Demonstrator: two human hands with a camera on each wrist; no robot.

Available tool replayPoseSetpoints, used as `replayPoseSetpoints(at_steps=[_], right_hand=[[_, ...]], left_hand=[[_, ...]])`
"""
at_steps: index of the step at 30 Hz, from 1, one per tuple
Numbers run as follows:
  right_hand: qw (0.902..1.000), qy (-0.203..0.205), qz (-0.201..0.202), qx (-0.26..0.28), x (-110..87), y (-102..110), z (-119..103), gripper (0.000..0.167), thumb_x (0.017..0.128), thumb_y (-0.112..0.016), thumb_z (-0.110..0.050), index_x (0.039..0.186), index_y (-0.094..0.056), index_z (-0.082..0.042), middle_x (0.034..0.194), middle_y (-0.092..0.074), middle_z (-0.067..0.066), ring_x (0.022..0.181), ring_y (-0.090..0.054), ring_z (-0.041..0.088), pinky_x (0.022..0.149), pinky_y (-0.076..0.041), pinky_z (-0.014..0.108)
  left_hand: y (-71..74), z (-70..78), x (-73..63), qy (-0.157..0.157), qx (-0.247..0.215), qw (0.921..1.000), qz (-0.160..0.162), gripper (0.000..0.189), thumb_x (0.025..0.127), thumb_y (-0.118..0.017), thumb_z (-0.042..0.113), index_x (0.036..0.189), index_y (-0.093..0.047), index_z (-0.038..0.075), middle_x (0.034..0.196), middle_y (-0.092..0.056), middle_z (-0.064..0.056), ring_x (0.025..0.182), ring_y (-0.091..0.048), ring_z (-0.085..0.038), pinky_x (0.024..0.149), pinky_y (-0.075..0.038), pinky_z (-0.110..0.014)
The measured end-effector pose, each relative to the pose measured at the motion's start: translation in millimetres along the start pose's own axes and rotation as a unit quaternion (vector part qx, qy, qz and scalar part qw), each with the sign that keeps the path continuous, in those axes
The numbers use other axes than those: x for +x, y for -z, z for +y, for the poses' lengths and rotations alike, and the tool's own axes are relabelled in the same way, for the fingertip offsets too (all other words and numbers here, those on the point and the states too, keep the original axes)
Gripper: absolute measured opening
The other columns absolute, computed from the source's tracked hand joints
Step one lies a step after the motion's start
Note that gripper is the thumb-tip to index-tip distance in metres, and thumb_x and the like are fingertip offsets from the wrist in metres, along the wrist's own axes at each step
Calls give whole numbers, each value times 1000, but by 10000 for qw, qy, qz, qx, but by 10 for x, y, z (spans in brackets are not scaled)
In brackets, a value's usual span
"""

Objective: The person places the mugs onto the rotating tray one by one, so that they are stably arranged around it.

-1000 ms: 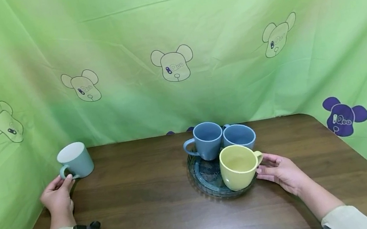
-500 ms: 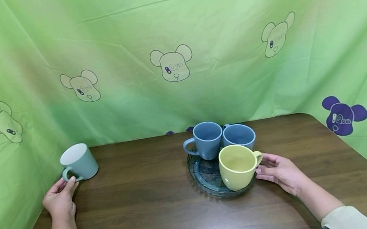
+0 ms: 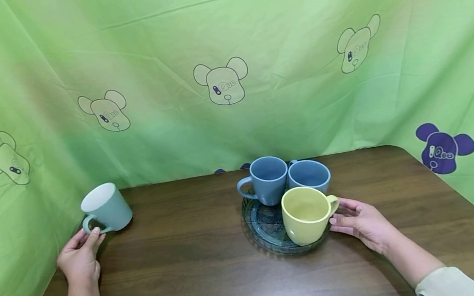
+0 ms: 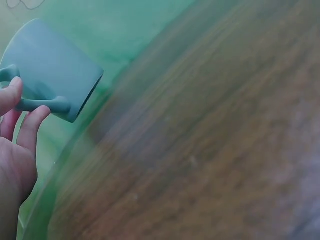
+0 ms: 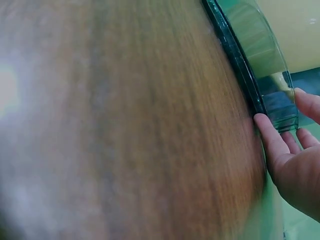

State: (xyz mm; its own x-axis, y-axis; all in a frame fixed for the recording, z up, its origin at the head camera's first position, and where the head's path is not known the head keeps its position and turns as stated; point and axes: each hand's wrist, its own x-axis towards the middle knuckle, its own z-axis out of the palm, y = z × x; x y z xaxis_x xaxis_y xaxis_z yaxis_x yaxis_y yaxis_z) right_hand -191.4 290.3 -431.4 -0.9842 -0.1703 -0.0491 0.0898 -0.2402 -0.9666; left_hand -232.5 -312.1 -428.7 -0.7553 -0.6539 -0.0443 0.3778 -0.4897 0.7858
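In the head view, my left hand [image 3: 78,258] pinches the handle of a teal mug [image 3: 112,212] with a pale interior, at the far left of the table. The mug leans slightly; the left wrist view shows thumb and fingertips on its handle. On the right, my right hand [image 3: 363,226] holds the edge of a round glass tray [image 3: 263,232]. Seen from the right wrist, the thumb is at the tray's upper rim and the fingers at its outer side and base. A yellow mug [image 3: 305,222] stands on the tray, its handle just above that hand.
Behind the yellow mug, a blue mug [image 3: 270,186] with its handle to the left stands on the tray beside a second blue mug [image 3: 309,174], partly hidden. The brown wooden table [image 3: 192,279] meets a green printed curtain [image 3: 171,143] at the back and sides.
My left hand has shifted the teal mug a little to the right, and its lean has grown slightly. The right hand, tray and other mugs look almost unmoved.
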Motion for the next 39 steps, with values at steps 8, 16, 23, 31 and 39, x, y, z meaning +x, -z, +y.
replayPoseSetpoints(at_steps=[8, 16, 23, 31, 39], right_hand=[[9998, -81, 111, -113, -10, -14, -9, 43, 87, -60, 15, 123, -52, -8, 116, -54, 1, 96, -66, 18, 88, -56, 39], [10000, 63, -56, 1, -2, 19, 31, 42, 86, -62, 13, 119, -56, -12, 116, -55, 1, 97, -67, 19, 88, -57, 39], [9998, -32, 154, -76, -29, -45, -4, 47, 86, -61, 15, 128, -49, -3, 117, -53, 3, 95, -67, 18, 88, -57, 39], [9998, -31, 204, -16, -50, -60, -10, 43, 84, -63, 15, 118, -53, -10, 115, -54, 2, 96, -66, 18, 88, -56, 39], [9998, -3, 196, -15, -45, -46, 10, 45, 85, -62, 15, 122, -50, -7, 116, -54, 1, 96, -66, 18, 89, -56, 39]], left_hand=[[-30, 6, -34, -41, -234, 9997, -48, 28, 73, -64, -29, 86, -74, -7, 78, -55, -10, 60, -68, -16, 61, -60, -28], [-57, 42, -72, 39, -110, 9999, -112, 26, 73, -68, -26, 86, -75, -4, 78, -56, -9, 61, -68, -15, 62, -60, -28], [-92, 77, -108, 134, -78, 9997, -171, 27, 73, -69, -25, 93, -74, -7, 79, -56, -9, 60, -68, -16, 63, -60, -28], [-181, 109, -179, 223, 49, 9993, -280, 26, 75, -69, -23, 88, -76, -2, 80, -55, -9, 64, -70, -17, 64, -60, -27], [-223, 103, -206, 193, 56, 9990, -393, 25, 75, -69, -22, 89, -76, -3, 80, -57, -10, 63, -69, -17, 64, -60, -27]])
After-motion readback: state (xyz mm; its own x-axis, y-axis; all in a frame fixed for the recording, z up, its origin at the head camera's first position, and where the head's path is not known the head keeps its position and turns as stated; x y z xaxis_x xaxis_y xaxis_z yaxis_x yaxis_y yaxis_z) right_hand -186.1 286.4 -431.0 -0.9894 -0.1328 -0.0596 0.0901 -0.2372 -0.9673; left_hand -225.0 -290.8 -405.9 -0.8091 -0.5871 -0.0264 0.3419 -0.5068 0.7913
